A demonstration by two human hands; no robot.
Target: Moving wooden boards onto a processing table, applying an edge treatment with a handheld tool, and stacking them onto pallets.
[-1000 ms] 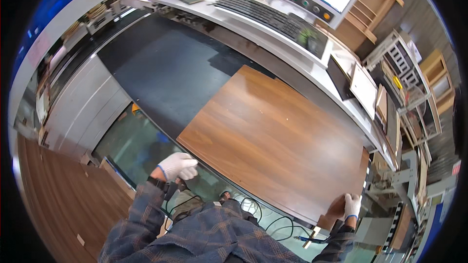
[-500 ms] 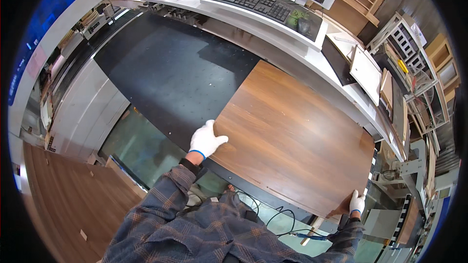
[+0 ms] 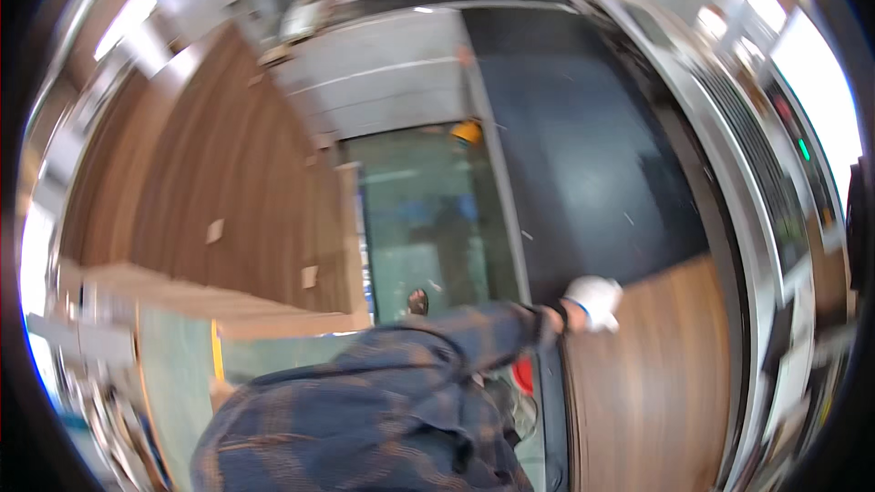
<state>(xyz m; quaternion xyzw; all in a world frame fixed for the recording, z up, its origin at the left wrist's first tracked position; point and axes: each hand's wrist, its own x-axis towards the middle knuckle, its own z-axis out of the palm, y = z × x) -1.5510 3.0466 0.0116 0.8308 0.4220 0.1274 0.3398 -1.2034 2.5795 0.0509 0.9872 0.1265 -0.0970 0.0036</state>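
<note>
My left hand point(image 3: 594, 303), in a white glove with a dark band at the wrist, lies at the corner of a brown wood-grain panel point(image 3: 652, 383). Motion smears its fingers, so their grip on the panel is unclear. The panel lies flat over the near part of a long black table point(image 3: 583, 146), whose bare far part stretches away beyond my hand. My left arm, in a dark plaid sleeve, reaches across from the lower middle. My right hand is out of view.
At the left stands a large stack of brown wood-grain boards point(image 3: 219, 173), with small light pieces on it. Green floor point(image 3: 410, 219) lies between the stack and table, with a yellow object point(image 3: 467, 132) at its far end. A white machine ledge point(image 3: 729, 164) runs along the table's right side.
The view has swung to the left, bringing the board stack into full sight and blurring the picture. My left hand stays at the panel's corner; my right hand has left view.
</note>
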